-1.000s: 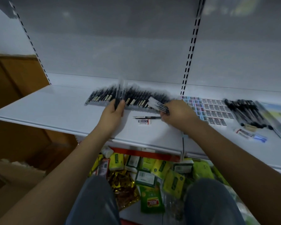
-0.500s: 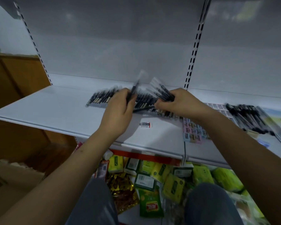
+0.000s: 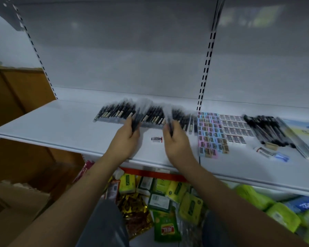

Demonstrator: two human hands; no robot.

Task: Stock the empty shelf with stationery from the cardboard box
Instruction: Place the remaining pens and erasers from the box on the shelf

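Note:
A long row of black pens lies across the white shelf. My left hand grips a few black pens at the row's front edge, their tips pointing toward the back. My right hand holds another pen or two just right of it, fingers curled round them. A small white eraser lies on the shelf between my hands. The cardboard box sits low at the left.
Right of the upright lie coloured sharpeners, rows of small erasers, more black pens and a ruler pack. Below the shelf, green and yellow packets are piled. My knees are at the bottom.
Both hands came down from above the pen row to its front edge and moved apart. The loose pen that lay near the eraser is no longer there.

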